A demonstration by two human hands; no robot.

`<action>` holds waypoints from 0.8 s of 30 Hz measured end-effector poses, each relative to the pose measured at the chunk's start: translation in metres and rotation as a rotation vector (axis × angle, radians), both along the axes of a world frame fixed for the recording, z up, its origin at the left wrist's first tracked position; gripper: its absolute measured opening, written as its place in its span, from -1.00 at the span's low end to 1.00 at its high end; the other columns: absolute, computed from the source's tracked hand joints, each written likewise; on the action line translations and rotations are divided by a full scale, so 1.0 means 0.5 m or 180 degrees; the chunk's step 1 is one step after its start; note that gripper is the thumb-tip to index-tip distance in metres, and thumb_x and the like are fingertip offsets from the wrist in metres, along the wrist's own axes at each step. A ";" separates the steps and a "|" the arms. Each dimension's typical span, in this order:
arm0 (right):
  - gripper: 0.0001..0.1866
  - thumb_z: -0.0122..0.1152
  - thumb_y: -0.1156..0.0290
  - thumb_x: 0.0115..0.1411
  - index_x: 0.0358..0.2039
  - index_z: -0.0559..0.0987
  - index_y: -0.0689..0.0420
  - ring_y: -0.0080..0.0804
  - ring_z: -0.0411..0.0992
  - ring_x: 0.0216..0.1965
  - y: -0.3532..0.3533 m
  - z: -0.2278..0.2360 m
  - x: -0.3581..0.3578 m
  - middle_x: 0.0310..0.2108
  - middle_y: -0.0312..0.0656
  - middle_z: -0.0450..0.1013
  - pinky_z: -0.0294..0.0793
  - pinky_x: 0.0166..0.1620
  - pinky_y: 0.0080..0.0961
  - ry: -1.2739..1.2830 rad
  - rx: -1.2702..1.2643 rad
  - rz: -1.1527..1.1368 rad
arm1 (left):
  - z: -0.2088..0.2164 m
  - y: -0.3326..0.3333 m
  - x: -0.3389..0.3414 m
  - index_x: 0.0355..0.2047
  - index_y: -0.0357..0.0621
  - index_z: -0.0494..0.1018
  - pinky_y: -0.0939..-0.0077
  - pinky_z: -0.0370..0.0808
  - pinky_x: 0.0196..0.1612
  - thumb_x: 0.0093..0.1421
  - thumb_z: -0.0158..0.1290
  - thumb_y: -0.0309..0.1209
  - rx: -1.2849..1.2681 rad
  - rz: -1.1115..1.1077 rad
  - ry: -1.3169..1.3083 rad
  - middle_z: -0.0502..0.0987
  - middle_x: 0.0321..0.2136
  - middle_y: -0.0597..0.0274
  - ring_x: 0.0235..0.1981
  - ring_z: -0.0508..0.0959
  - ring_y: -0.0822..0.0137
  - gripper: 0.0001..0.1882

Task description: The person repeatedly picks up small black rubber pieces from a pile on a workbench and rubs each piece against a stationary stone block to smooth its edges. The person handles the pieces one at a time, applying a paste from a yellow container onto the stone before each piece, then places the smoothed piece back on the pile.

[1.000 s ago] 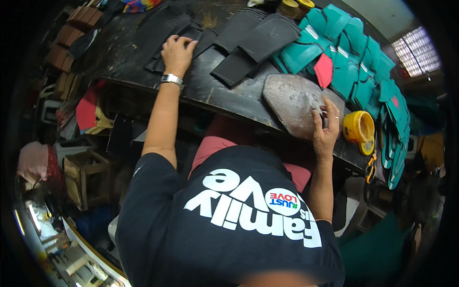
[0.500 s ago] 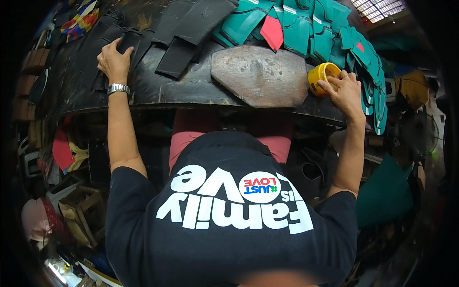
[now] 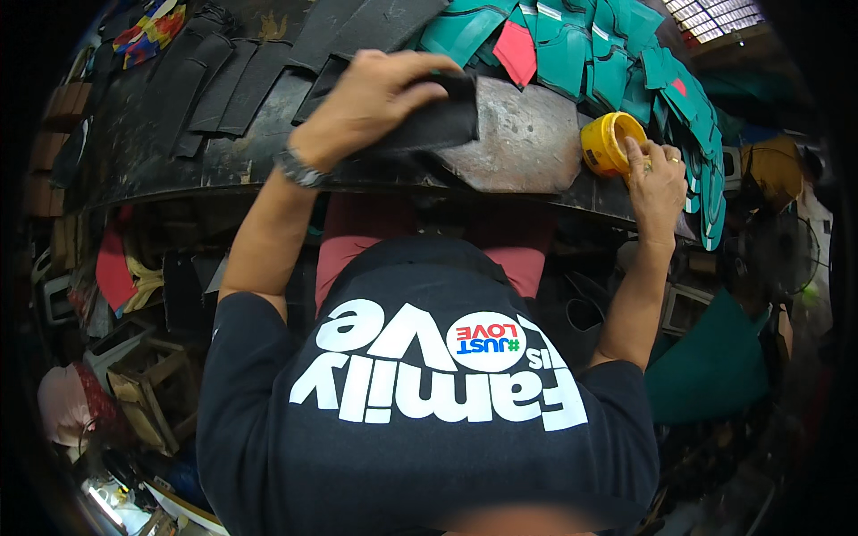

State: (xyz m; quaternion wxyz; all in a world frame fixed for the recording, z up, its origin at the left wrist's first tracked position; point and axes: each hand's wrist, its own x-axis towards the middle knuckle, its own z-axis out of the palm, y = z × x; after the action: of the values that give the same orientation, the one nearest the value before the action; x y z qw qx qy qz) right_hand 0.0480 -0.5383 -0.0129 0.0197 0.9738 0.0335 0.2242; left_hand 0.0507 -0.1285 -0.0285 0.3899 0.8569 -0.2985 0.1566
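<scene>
My left hand [image 3: 371, 100], a little blurred, holds a flat black sheet piece [image 3: 438, 121] between thumb and fingers. That piece covers the left part of a worn wooden board [image 3: 527, 134] with cut corners. At the board's right end a yellow tub [image 3: 608, 143] stands tilted toward my right hand [image 3: 657, 183]. My right thumb and bent fingers are closed at the tub's mouth; what they pinch, if anything, is hidden. More black pieces [image 3: 228, 89] lie overlapping on the dark table at the left.
Green cut pieces [image 3: 554, 54] are heaped along the far right of the table [image 3: 241, 165], with a red piece [image 3: 516, 55] among them. A multicoloured cloth [image 3: 150, 37] lies at the far left. Below the table's curved near edge, a wooden stool [image 3: 152, 393] stands at left.
My left hand has moved right from the row of black pieces to the board, bringing one piece along. My right hand has shifted slightly down and right beside the tub.
</scene>
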 end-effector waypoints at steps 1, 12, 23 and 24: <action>-0.50 0.18 -0.10 0.33 -0.15 0.69 0.13 -0.04 0.47 -0.06 0.001 -0.002 -0.015 -0.12 -0.05 0.52 0.44 -0.08 -0.11 -0.0026 -0.0085 -0.0013 | -0.024 -0.029 0.008 -0.04 -0.01 0.62 0.26 0.51 -0.02 0.25 0.23 -0.34 0.0188 -0.0065 0.0182 0.66 -0.13 0.11 -0.09 0.65 0.09 -0.73; -0.76 0.33 0.22 0.26 -0.22 0.73 0.11 -0.12 0.49 -0.39 0.125 -0.045 -0.116 -0.41 -0.08 0.42 0.47 -0.26 -0.21 0.1684 0.1745 0.1150 | -0.144 -0.119 -0.023 -0.11 0.04 0.60 0.25 0.35 0.11 0.13 0.34 -0.07 0.0624 0.0844 -0.0513 0.56 -0.08 0.27 0.03 0.52 0.19 -0.60; -0.57 0.23 0.01 0.31 0.13 0.64 -0.17 0.03 0.27 0.27 0.282 -0.161 0.021 0.25 -0.01 0.37 0.21 0.25 -0.04 0.0470 0.1205 0.1972 | -0.150 -0.093 -0.012 -0.11 -0.12 0.54 0.16 0.42 0.18 0.08 0.38 -0.26 0.0272 0.0455 -0.0251 0.51 0.01 0.07 0.09 0.49 -0.01 -0.59; -0.56 0.22 -0.02 0.31 0.14 0.64 -0.19 0.03 0.26 0.28 0.284 -0.162 0.022 0.26 -0.01 0.37 0.20 0.25 -0.04 0.0492 0.1057 0.1873 | -0.151 -0.093 -0.011 -0.12 -0.13 0.54 0.16 0.43 0.18 0.08 0.38 -0.27 0.0261 0.0439 -0.0226 0.51 0.01 0.06 0.09 0.49 -0.01 -0.59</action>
State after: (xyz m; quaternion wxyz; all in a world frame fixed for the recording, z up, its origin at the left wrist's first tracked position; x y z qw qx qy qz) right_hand 0.0591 -0.3964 -0.0941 -0.2071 0.9264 0.2773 0.1482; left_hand 0.0454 -0.1748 -0.1039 0.3320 0.8846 -0.2586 0.2010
